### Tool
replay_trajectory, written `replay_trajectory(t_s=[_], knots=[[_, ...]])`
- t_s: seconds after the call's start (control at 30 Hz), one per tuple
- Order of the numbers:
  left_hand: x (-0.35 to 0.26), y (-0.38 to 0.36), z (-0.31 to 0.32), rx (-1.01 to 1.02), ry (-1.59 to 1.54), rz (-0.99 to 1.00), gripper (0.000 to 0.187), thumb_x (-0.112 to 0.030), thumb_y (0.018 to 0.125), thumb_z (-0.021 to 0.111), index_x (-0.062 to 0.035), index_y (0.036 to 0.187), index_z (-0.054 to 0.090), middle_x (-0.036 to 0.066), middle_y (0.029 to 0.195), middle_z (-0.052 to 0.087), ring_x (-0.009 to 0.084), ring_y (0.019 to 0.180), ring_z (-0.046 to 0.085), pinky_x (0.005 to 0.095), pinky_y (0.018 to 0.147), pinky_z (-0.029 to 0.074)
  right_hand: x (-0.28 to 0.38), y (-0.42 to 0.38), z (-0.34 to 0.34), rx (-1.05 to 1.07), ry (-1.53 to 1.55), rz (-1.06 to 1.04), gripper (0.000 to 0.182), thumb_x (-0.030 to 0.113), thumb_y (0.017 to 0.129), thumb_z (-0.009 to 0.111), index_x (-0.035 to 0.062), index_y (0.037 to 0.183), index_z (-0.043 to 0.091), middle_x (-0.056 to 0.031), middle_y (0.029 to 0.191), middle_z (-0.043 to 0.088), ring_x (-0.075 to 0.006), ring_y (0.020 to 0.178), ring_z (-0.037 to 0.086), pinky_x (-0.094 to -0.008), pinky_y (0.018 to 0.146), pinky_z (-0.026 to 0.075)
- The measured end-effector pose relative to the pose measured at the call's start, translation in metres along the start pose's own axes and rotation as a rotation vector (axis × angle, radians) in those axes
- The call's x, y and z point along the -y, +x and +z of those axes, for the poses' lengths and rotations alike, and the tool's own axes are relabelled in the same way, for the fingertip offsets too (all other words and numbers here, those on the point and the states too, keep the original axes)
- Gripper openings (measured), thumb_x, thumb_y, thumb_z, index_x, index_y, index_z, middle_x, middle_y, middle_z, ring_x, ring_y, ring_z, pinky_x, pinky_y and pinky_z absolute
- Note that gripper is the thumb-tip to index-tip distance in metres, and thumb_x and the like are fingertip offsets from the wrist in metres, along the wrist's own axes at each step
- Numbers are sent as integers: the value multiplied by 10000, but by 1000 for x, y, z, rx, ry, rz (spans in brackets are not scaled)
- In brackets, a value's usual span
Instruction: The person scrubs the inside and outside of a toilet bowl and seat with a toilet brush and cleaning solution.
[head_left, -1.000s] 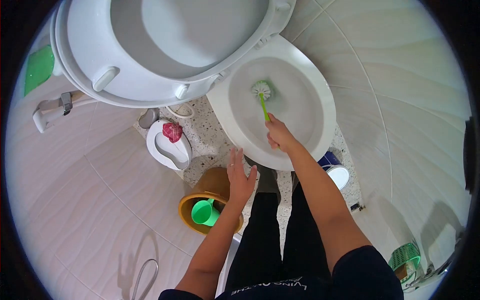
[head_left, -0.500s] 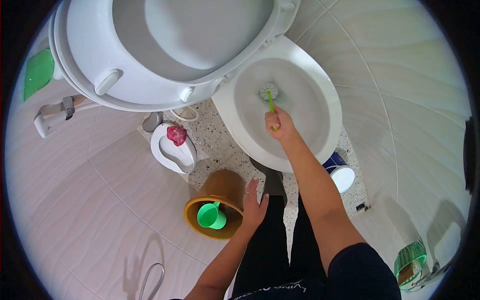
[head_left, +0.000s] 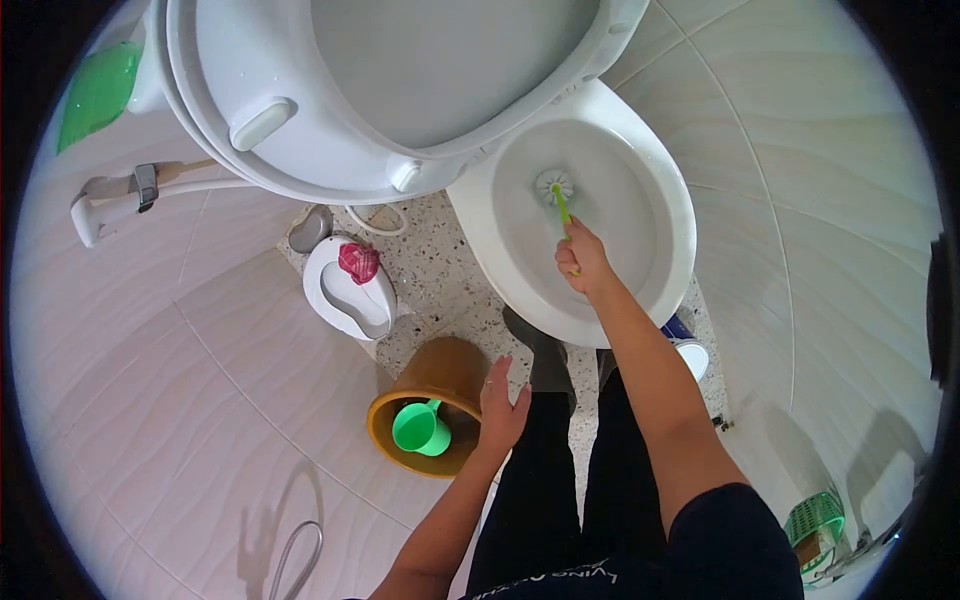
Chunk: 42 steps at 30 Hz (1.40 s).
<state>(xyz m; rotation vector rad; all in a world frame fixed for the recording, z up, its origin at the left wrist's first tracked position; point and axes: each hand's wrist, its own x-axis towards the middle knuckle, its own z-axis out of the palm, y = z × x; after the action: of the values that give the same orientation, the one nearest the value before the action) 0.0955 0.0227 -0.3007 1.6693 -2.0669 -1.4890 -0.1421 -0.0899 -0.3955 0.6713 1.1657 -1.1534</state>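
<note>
My right hand (head_left: pixel 583 257) is closed round the green handle of a toilet brush (head_left: pixel 558 196). The brush's round white head rests inside the toilet bowl (head_left: pixel 680 215), towards its back. My left hand (head_left: pixel 503 407) hangs with fingers apart and holds nothing, just right of a brown bucket (head_left: pixel 440 365). Inside the bucket lies a green dipper (head_left: pixel 421 430). The raised toilet seat and lid (head_left: pixel 350 150) stand at the top of the view.
On the speckled floor at left is a white bedpan (head_left: pixel 325 300) with a red cloth (head_left: pixel 358 262) on it. A blue and white pail (head_left: pixel 692 357) stands right of the bowl. A bidet sprayer (head_left: pixel 115 208) hangs on the left wall, a green basket (head_left: pixel 815 522) at lower right.
My right hand and the brush appear slightly farther right, still in the bowl. The view has shifted, moving the bowl right in the frame. My left hand remains beside the bucket.
</note>
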Motion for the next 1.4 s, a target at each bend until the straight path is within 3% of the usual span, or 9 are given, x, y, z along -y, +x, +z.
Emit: replay_trajectory(t_s=[0.43, 0.53, 0.6, 0.63, 0.87, 1.0, 1.1, 1.3, 1.4], knots=[[-11, 6, 11, 21, -25, 15, 508, -69, 817, 577, 14, 1276, 374, 240, 1283, 422, 379, 1194, 409, 412, 1007, 310, -11, -95, 29, -18, -637, -216, 501, 184, 940, 411, 216, 1412, 245, 1, 500, 328, -87, 319, 277, -240, 271, 227], [-12, 7, 13, 20, -25, 0, 512, -70, 813, 583, 18, 1272, 373, 241, 1282, 423, 384, 1190, 411, 416, 1003, 315, -33, -74, 14, -45, -782, -249, 499, 193, 941, 420, 188, 1408, 245, -63, 549, 486, -174, 379, 465, -323, 349, 402], [-12, 7, 17, 32, -25, -17, 513, -71, 812, 586, 21, 1269, 373, 241, 1279, 424, 386, 1186, 413, 418, 999, 318, -77, -40, -17, -58, -1139, -749, 496, 181, 932, 426, 178, 1398, 256, -167, 729, 629, -323, 598, 620, -409, 575, 504], [-12, 5, 19, 39, -23, -1, 510, -74, 812, 587, 21, 1266, 375, 241, 1278, 425, 388, 1183, 415, 419, 996, 322, -80, -54, -8, -48, -1072, -630, 507, 166, 919, 440, 188, 1392, 261, -250, 981, 614, -423, 884, 598, -434, 793, 464], [-17, 2, 19, 64, -12, 10, 496, -75, 814, 586, 19, 1257, 382, 241, 1278, 425, 398, 1175, 417, 422, 986, 331, -89, -85, -46, -22, -1233, -827, 496, 170, 904, 462, 222, 1375, 314, -242, 807, 610, -406, 744, 612, -423, 671, 476], [-12, 4, 22, 51, 7, 40, 502, -73, 815, 583, 18, 1263, 377, 238, 1280, 424, 395, 1179, 416, 422, 991, 326, -13, -91, 10, -125, -1137, -196, 454, 211, 924, 444, 173, 1365, 345, -218, 1067, 596, -335, 945, 610, -348, 818, 464], [-14, 2, 23, 42, -12, 18, 506, -70, 816, 581, 16, 1270, 373, 238, 1283, 424, 392, 1181, 417, 422, 994, 325, -55, -53, -31, -77, -1231, -734, 444, 210, 922, 442, 177, 1357, 359, -246, 1001, 602, -359, 899, 614, -376, 792, 470], [-26, 2, 26, 36, -32, -18, 526, -95, 790, 603, 23, 1257, 392, 271, 1268, 425, 411, 1173, 418, 460, 985, 330, -20, -133, -60, -46, -1559, -200, 461, 207, 906, 452, 172, 1354, 353, -264, 1018, 587, -413, 969, 567, -410, 827, 446], [-24, 3, 32, 21, -82, 12, 527, -98, 792, 602, 26, 1259, 391, 272, 1264, 429, 412, 1180, 412, 457, 988, 327, -29, -101, -73, 60, -1504, -515, 483, 222, 905, 450, 176, 1368, 322, -271, 991, 590, -408, 907, 589, -416, 793, 458]])
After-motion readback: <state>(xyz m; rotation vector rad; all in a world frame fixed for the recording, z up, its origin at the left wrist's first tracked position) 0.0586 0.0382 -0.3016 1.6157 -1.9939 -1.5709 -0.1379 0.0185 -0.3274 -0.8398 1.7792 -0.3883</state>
